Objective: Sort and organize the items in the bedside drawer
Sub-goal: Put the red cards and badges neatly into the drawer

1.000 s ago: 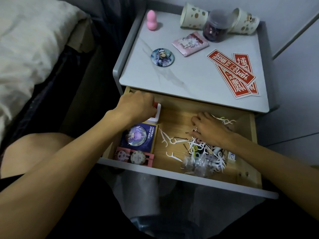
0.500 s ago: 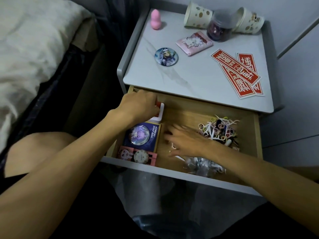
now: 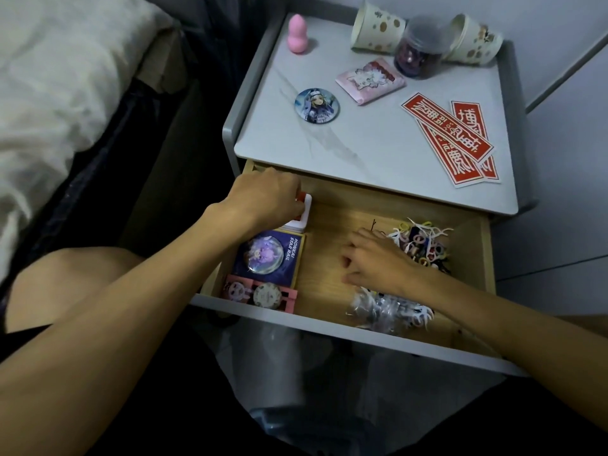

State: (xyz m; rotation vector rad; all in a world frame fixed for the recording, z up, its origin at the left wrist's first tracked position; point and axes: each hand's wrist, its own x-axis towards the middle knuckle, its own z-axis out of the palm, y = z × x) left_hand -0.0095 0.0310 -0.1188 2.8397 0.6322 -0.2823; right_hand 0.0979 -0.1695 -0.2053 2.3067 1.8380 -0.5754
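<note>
The wooden drawer (image 3: 332,222) of the bedside table stands pulled out. My left hand (image 3: 263,199) curls over a red and white box (image 3: 304,210) at the drawer's back left. In front of that box lies a blue badge card (image 3: 268,256), then a pink card with badges (image 3: 260,292). My right hand (image 3: 378,263) lies flat on the drawer floor, fingers spread, beside a heap of floss picks and small rings (image 3: 421,241) at the back right. A clear bag of small items (image 3: 385,309) lies at the front right, partly under my right forearm.
On the tabletop (image 3: 378,149) lie a round badge (image 3: 317,106), a pink packet (image 3: 370,80), red stickers (image 3: 454,139), a pink sponge (image 3: 297,33), two tipped paper cups (image 3: 375,29) and a jar (image 3: 419,51). A bed (image 3: 59,87) is at the left. My knee (image 3: 65,274) is near the drawer front.
My right hand swept the scattered floss picks into a heap at the drawer's back right, then moved left across the drawer floor. My left hand stayed on the box.
</note>
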